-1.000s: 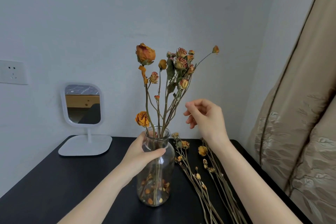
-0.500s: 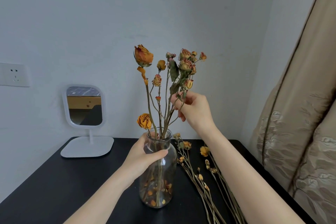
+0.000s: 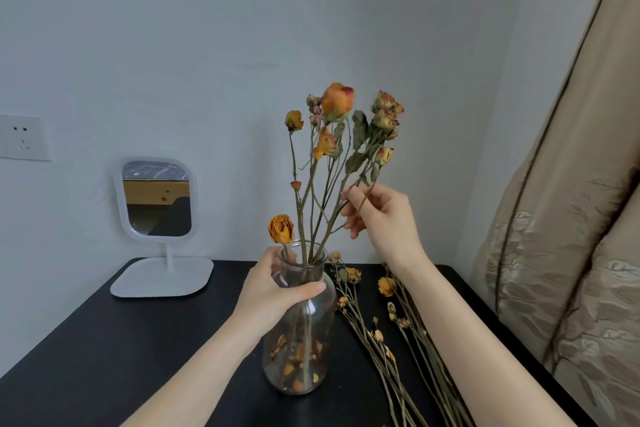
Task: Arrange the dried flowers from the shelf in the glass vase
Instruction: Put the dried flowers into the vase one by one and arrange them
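Note:
A clear glass vase (image 3: 301, 350) stands on the black table (image 3: 104, 357), with loose orange petals at its bottom. Several dried rose stems (image 3: 332, 156) rise from its mouth, topped by orange and pinkish buds. My left hand (image 3: 273, 291) is wrapped around the vase's neck. My right hand (image 3: 381, 215) is raised to the right of the bunch, its thumb and fingers pinching one thin stem below the leaves. More dried flowers (image 3: 384, 319) lie flat on the table right of the vase, under my right forearm.
A small white stand mirror (image 3: 157, 204) sits at the back left of the table against the wall. A wall socket (image 3: 20, 137) is at far left. A beige embroidered curtain (image 3: 568, 253) hangs close along the right table edge.
My right hand rose from open beside the bunch and pinched a stem, pulling it rightward. The big orange rose swung from the left to the middle of the bunch. My left hand stayed on the vase.

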The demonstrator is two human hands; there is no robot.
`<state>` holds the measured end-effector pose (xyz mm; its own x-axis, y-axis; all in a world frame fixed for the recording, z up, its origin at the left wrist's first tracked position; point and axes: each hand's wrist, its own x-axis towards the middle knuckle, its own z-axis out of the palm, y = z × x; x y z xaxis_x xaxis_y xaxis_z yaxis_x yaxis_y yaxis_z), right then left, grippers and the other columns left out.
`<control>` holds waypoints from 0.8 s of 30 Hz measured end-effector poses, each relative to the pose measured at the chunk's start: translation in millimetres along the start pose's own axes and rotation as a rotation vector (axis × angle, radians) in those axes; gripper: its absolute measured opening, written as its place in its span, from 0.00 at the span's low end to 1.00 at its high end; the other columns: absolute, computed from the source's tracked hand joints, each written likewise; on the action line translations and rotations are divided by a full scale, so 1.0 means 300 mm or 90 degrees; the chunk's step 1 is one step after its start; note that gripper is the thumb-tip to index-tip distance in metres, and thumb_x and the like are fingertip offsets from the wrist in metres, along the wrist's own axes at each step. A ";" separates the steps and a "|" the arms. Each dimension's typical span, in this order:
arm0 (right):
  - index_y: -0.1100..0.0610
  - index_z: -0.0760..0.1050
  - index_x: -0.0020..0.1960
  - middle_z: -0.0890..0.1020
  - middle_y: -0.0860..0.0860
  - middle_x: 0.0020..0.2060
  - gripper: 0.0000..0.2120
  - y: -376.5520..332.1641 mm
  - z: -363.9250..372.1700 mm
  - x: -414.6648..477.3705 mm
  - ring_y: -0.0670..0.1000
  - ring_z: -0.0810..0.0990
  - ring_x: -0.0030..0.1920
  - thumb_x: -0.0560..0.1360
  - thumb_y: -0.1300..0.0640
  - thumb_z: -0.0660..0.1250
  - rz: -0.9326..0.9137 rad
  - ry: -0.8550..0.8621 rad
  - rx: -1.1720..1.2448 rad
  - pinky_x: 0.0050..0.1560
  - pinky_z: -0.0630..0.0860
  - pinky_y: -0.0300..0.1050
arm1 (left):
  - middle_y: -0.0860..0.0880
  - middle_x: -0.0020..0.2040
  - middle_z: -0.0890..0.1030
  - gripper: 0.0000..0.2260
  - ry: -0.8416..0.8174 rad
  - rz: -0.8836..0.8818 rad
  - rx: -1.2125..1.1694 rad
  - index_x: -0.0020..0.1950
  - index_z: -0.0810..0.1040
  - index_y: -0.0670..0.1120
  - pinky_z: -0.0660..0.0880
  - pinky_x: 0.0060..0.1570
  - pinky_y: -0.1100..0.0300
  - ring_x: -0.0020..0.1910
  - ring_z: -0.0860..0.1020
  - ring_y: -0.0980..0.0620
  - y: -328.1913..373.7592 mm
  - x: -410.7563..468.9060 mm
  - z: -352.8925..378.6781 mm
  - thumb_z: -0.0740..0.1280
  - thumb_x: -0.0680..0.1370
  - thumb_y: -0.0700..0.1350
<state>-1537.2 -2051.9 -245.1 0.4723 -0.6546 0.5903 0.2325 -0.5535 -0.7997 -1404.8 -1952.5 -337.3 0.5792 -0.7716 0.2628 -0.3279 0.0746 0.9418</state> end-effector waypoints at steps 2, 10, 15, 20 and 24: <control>0.58 0.78 0.39 0.78 0.49 0.27 0.12 0.005 -0.004 0.005 0.45 0.75 0.25 0.78 0.61 0.61 0.000 0.004 0.007 0.26 0.74 0.36 | 0.58 0.50 0.80 0.25 0.033 0.010 0.020 0.51 0.74 0.56 0.72 0.47 0.63 0.53 0.76 0.59 0.005 -0.002 0.012 0.80 0.58 0.55; 0.60 0.79 0.45 0.77 0.55 0.31 0.08 0.041 -0.026 0.028 0.45 0.75 0.26 0.78 0.63 0.62 0.060 -0.013 0.084 0.28 0.74 0.35 | 0.56 0.52 0.73 0.31 0.112 -0.011 0.184 0.54 0.69 0.53 0.70 0.58 0.48 0.58 0.66 0.55 0.010 -0.012 0.075 0.75 0.58 0.64; 0.61 0.78 0.47 0.77 0.53 0.30 0.08 0.051 -0.032 0.055 0.44 0.75 0.26 0.79 0.64 0.60 0.078 -0.021 0.147 0.29 0.74 0.35 | 0.60 0.49 0.80 0.18 -0.073 0.011 0.026 0.52 0.74 0.59 0.71 0.45 0.71 0.53 0.77 0.60 0.007 -0.006 0.021 0.75 0.66 0.50; 0.61 0.78 0.45 0.76 0.51 0.28 0.10 0.063 -0.019 0.068 0.46 0.72 0.27 0.79 0.64 0.58 0.071 -0.025 0.147 0.29 0.71 0.35 | 0.59 0.50 0.80 0.19 -0.030 0.021 0.018 0.51 0.74 0.59 0.69 0.44 0.70 0.50 0.76 0.63 0.001 -0.015 0.026 0.77 0.64 0.51; 0.58 0.79 0.44 0.75 0.53 0.31 0.10 0.070 -0.009 0.069 0.46 0.71 0.28 0.79 0.62 0.60 0.093 -0.043 0.131 0.27 0.67 0.34 | 0.61 0.48 0.79 0.22 0.019 0.041 0.035 0.49 0.73 0.59 0.72 0.45 0.70 0.50 0.76 0.63 0.010 -0.028 0.054 0.77 0.60 0.57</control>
<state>-1524.9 -2078.6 -249.4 0.5673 -0.6803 0.4640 0.3224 -0.3350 -0.8853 -1422.7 -1956.0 -340.2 0.5776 -0.7468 0.3297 -0.4056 0.0879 0.9098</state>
